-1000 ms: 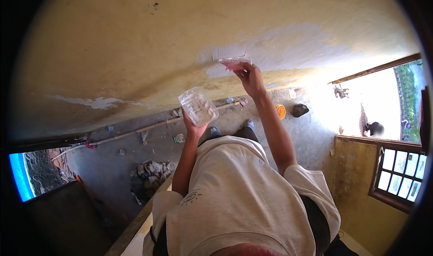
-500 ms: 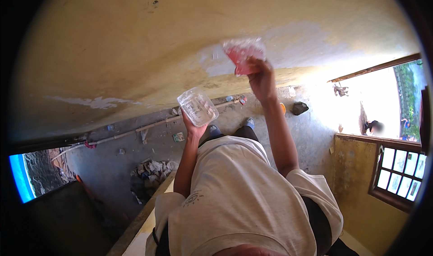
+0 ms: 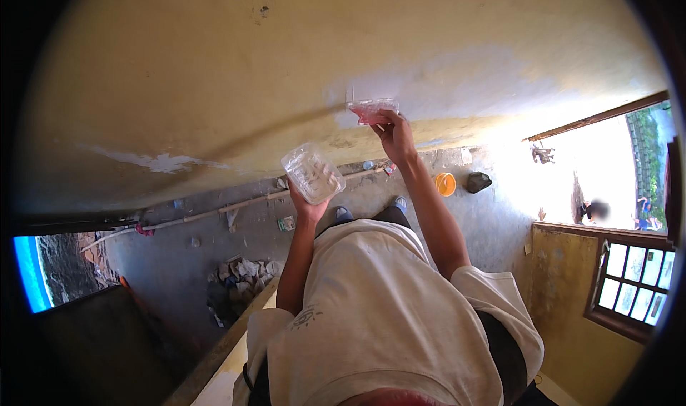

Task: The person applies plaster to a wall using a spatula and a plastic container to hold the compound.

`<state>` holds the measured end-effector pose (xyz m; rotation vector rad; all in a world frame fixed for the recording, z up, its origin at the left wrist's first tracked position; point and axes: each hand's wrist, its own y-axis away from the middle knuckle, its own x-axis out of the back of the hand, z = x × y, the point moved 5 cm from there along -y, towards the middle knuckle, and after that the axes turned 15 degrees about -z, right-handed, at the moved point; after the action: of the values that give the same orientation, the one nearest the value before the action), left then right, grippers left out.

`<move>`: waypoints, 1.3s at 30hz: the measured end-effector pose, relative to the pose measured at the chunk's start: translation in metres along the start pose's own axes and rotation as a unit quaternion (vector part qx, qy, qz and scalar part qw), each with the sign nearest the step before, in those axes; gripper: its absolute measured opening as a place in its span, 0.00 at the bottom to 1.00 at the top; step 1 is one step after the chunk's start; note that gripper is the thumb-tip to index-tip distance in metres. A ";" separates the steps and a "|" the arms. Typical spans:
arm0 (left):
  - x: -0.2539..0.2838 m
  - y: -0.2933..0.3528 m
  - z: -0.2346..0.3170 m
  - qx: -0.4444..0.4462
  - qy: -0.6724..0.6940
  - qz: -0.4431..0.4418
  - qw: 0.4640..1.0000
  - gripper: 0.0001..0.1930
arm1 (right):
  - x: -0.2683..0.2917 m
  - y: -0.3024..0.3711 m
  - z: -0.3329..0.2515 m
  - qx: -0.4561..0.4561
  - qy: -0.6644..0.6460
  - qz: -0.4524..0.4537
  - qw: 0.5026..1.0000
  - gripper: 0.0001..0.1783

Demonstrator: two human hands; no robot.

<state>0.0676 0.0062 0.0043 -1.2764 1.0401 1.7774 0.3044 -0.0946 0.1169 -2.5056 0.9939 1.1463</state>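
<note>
My left hand (image 3: 307,207) is wrapped round the lower end of a clear plastic tub (image 3: 313,170), whose open side faces up with whitish smears inside. In my right hand (image 3: 396,136), I grip a red putty scraper (image 3: 371,113) smeared with white paste. Its wide edge lies at the yellow wall (image 3: 214,56), seemingly touching it. Around and to the right of the scraper, a pale greyish patch (image 3: 443,73) spreads over the wall.
Along the wall's foot runs a long pole (image 3: 207,217). An orange bucket (image 3: 445,184) and a dark bag (image 3: 478,182) stand on the grey floor to the right. Crumpled rags or sacks (image 3: 243,277) lie lower left. A person (image 3: 593,210) shows outside the bright doorway.
My right hand has lowered the scraper, which now appears flatter and closer to the wall. The orange bucket behind my forearm has come into fuller view. My left hand keeps the tub nearly still.
</note>
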 end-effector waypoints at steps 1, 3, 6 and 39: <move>0.003 0.001 0.002 0.007 -0.001 -0.022 1.000 0.36 | -0.015 0.003 -0.013 0.000 -0.006 -0.013 1.000 0.05; 0.008 -0.001 0.001 0.018 -0.002 -0.045 0.999 0.37 | -0.039 0.004 -0.037 0.011 -0.012 -0.028 0.999 0.06; 0.014 -0.004 -0.001 0.027 -0.009 -0.046 0.999 0.38 | -0.111 0.016 -0.087 0.042 0.028 -0.108 0.993 0.07; 0.023 0.030 0.015 -0.012 0.000 -0.007 1.000 0.38 | -0.133 0.017 -0.073 0.097 -0.033 -0.094 0.990 0.08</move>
<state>0.0288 0.0091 -0.0086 -1.2958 1.0114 1.7837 0.2741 -0.0743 0.2648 -2.3348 0.7905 1.0160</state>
